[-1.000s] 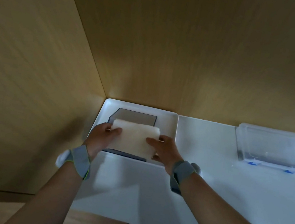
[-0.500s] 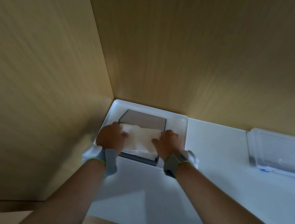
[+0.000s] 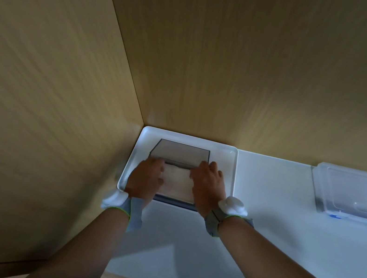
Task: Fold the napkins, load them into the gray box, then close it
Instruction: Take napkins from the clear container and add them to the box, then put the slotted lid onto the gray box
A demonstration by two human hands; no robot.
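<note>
A gray box (image 3: 176, 203) sits in a white tray (image 3: 233, 172) in the corner of the white table. Its translucent gray lid (image 3: 181, 152) stands open at the back. A folded white napkin (image 3: 176, 181) lies inside the box. My left hand (image 3: 146, 177) covers the napkin's left end and my right hand (image 3: 207, 187) covers its right end, both pressing down into the box. The fingertips of both hands reach the lid's lower edge. The napkin's ends are hidden under my hands.
Wooden walls close off the left and the back, tight against the tray. A clear plastic container (image 3: 354, 196) with blue clips lies on the table at the far right. Bare white tabletop (image 3: 272, 228) lies between it and the tray.
Both hands have lowered the napkin from above the box down into it and slid forward toward the lid. The view has shifted left, toward the corner.
</note>
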